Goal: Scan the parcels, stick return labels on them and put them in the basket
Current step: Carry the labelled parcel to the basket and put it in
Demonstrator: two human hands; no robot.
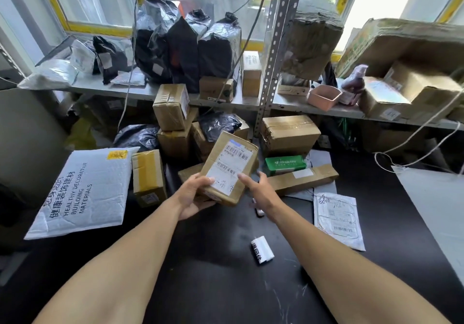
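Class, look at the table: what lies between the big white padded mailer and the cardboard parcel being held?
In the head view, a small taped cardboard box stands between the white mailer and the held parcel.

Two hands are in view, the left hand (pixel 194 193) and the right hand (pixel 261 190), with one cardboard parcel (pixel 229 168) between them. On the tabletop (pixel 213 286) lie two white padded mailers: the large one (pixel 80 193) at left and a smaller one (pixel 337 219) at right. There is one roll of labels (pixel 262 249), one green box (pixel 285 164), and one long flat carton (pixel 303 178). The shelf (pixel 313 106) carries one pink tub (pixel 324 96). Black plastic bags (pixel 183 47) stand there, at least four.
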